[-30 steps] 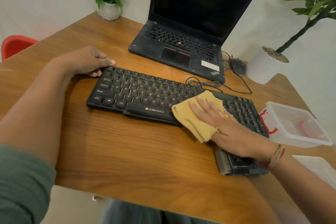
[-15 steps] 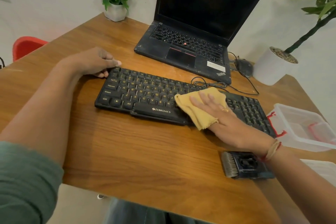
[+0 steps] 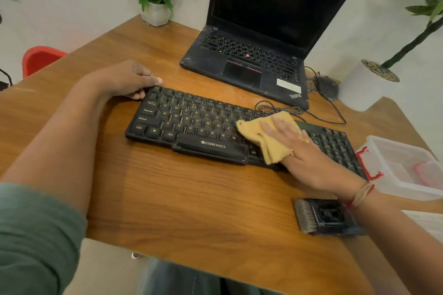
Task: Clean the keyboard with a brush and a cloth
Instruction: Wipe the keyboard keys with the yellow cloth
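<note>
Bench [image 3: 167,199]: brown wood grain.
Middle: a black keyboard [image 3: 191,124] is laid across.
Far side: an open laptop [image 3: 239,64], mouse [image 3: 327,85] and flower pot [image 3: 155,15] are set.
Near right: a brush [image 3: 321,217] is laid by a clear box [image 3: 388,167].

The keyboard [image 3: 191,124] is black with yellow letters and a white brand name along its near edge. A mustard-yellow cloth [image 3: 266,141] lies on its right half. The bench [image 3: 191,199] is warm brown with darker wood grain. The far laptop [image 3: 242,64] is black, with a red dot among its keys and a white sticker. The brush [image 3: 323,217] at near right is dark with pale grey bristles. The clear box [image 3: 383,165] has red clasps. At far left, the chair [image 3: 40,60] is red. The sleeve [image 3: 36,235] is grey-green.
</note>
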A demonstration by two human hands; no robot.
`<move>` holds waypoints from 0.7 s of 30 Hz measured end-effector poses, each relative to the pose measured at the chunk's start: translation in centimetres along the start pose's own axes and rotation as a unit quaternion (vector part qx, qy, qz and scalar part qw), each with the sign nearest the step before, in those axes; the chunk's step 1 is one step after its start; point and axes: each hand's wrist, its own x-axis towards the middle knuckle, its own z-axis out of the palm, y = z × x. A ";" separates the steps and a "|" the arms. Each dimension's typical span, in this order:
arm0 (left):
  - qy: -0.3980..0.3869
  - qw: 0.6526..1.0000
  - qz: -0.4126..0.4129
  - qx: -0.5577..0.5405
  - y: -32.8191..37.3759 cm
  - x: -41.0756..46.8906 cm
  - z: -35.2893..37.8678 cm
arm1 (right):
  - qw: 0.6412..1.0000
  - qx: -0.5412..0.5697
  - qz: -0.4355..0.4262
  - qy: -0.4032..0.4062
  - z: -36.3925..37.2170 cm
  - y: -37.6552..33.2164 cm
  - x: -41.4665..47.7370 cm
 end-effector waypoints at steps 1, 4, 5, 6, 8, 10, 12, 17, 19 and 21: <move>-0.002 1.000 -0.001 -0.003 0.0 0.0 0.0 | 1.000 -0.007 0.023 0.020 -0.1 0.2 0.3; -0.008 1.000 -0.004 -0.007 -0.1 -0.1 -0.1 | 1.000 -0.026 -0.017 -0.004 0.4 -1.2 0.1; -0.010 1.000 -0.004 -0.007 -0.1 0.0 -0.1 | 0.999 -0.030 -0.040 -0.019 0.7 -1.6 -0.2; -0.013 1.000 -0.004 -0.007 0.0 -0.1 -0.2 | 0.998 -0.032 -0.052 -0.026 0.8 -1.8 -0.4; -0.018 1.000 -0.005 -0.009 0.1 -0.1 -0.2 | 0.999 -0.038 -0.025 -0.008 0.3 -0.5 0.2; -0.016 1.000 -0.002 -0.011 0.2 -0.2 -0.2 | 0.998 -0.037 0.048 0.025 -0.6 1.1 1.3; -0.015 1.000 0.004 -0.010 0.1 -0.2 -0.2 | 0.996 -0.016 0.081 0.027 -0.9 1.4 1.8; -0.023 1.000 0.002 -0.008 -0.2 0.1 -0.4 | 0.999 -0.046 0.010 -0.010 -0.3 0.9 0.8; -0.025 1.000 -0.002 -0.009 0.0 0.0 -0.3 | 0.996 -0.062 0.070 0.010 -0.9 1.9 1.4; -0.022 1.000 -0.001 -0.007 0.1 -0.1 -0.3 | 0.990 -0.082 0.116 0.015 -1.1 2.0 1.8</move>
